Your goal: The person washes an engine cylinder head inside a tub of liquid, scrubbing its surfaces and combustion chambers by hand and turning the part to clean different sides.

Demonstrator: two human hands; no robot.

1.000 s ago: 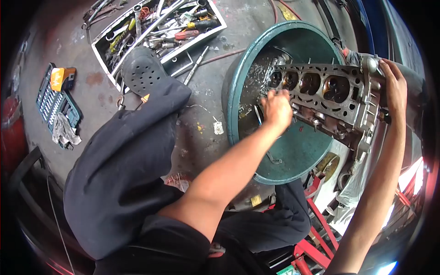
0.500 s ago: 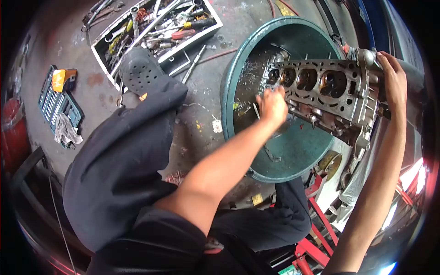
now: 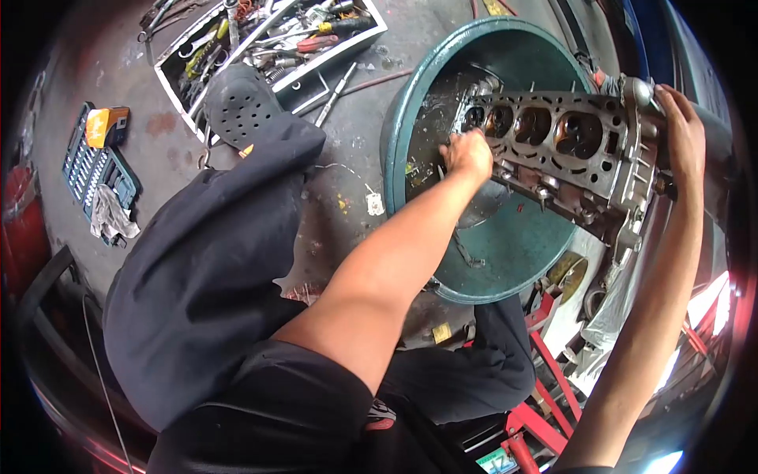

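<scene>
A metal cylinder head (image 3: 545,170) lies tilted across a green round tub (image 3: 400,110), its far end inside the tub and its near end over the rim at the right. Several dark, wet combustion chambers face up. My right hand (image 3: 684,134) grips the raised right end, fingers curled over its edge. My left hand (image 3: 469,155) is closed against the lower left side, next to the last chamber; what its fingers hold is hidden. Dark liquid with foam lies in the tub, below the left hand. A small metal tool (image 3: 471,257) rests on the tub's inner wall.
A white-edged toolbox (image 3: 347,39) full of hand tools stands on the floor at upper left. A socket set (image 3: 99,162) with a grey rag (image 3: 113,212) lies farther left. A red metal frame (image 3: 553,367) stands below the tub. My shoe (image 3: 239,103) is by the toolbox.
My left hand has shifted slightly up and left along the cylinder head's side, its fingers still closed. The right hand keeps its hold. The whole view has tilted a little.
</scene>
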